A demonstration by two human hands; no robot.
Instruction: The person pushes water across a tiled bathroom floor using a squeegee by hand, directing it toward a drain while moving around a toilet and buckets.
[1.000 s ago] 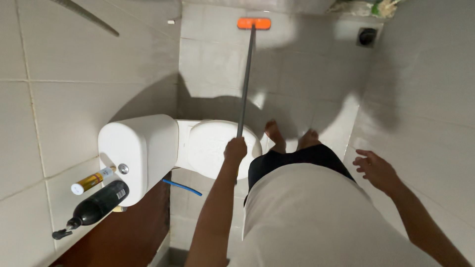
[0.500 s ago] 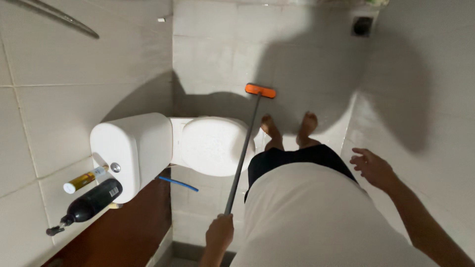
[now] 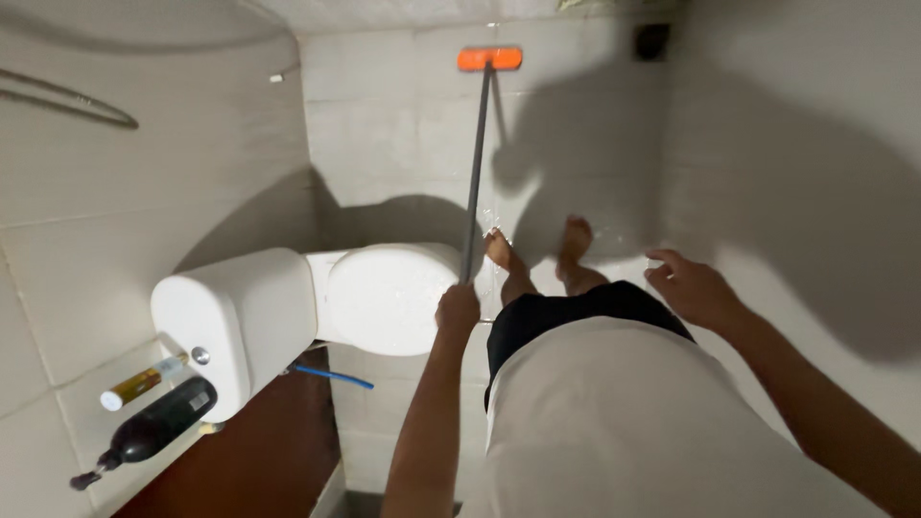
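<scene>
My left hand [image 3: 458,309] grips the grey handle [image 3: 475,163] of a long floor brush. Its orange head [image 3: 489,58] rests on the tiled floor far ahead, near the back wall. The handle runs past the right side of the white toilet's closed lid [image 3: 389,295]. My right hand [image 3: 693,288] hangs free with fingers spread, close to the right wall, holding nothing. My bare feet [image 3: 537,251] stand on the wet tiles just right of the toilet bowl.
The white cistern [image 3: 230,321] stands at the left with a black bottle [image 3: 153,430] and a yellow tube [image 3: 139,382] behind it. A blue hose [image 3: 331,375] runs beneath. A dark floor drain [image 3: 651,40] sits in the far right corner. Tiled walls close in on both sides.
The brush head was pulled back near my feet half a second ago, and is now pushed out far along the floor again. My left hand moved forward with the handle.
</scene>
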